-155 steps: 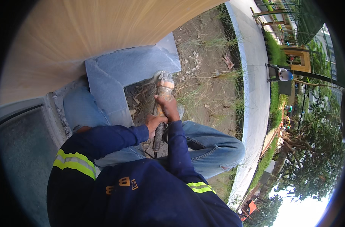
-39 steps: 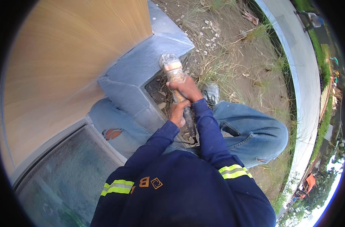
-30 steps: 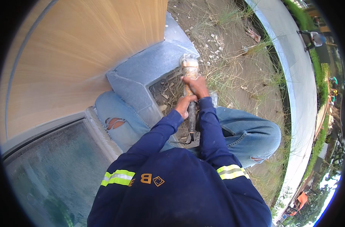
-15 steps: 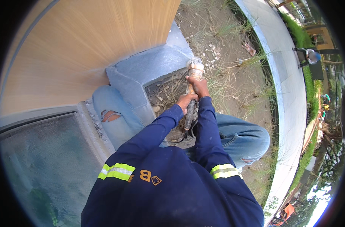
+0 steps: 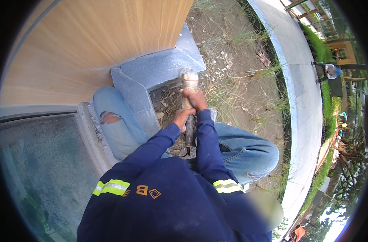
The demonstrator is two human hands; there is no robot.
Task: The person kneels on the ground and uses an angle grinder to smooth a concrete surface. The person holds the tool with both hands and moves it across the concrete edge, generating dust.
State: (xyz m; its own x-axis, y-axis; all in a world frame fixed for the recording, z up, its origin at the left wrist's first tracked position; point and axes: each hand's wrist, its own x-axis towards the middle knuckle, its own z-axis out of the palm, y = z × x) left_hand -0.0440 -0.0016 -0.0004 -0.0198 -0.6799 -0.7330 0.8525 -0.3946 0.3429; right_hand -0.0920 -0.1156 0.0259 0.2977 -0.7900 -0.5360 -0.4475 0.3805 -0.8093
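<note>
With both hands I hold a dusty, orange-bodied angle grinder [image 5: 190, 84], its pale, dust-coated head pointing away from me. My right hand [image 5: 195, 99] is wrapped round the body behind the head. Closer to me, my left hand [image 5: 183, 119] grips the rear part, where the dark handle and its cord run back toward my lap. The head is at the front edge of a grey stone ledge [image 5: 151, 70]; its disc is blurred, and I cannot tell whether it touches the stone.
A wood-grain panel [image 5: 107, 40] rises behind the ledge. On the left lies a dark glass pane [image 5: 47, 169]. Dry soil with grass tufts and pale stone chips [image 5: 220, 72] spreads to the right, up to a curved pavement [image 5: 301, 113]. A person [image 5: 328, 71] is farther off.
The grinder and both my hands have moved left along the stone edge. A blurred round patch now shows at the lower right, over my sleeve.
</note>
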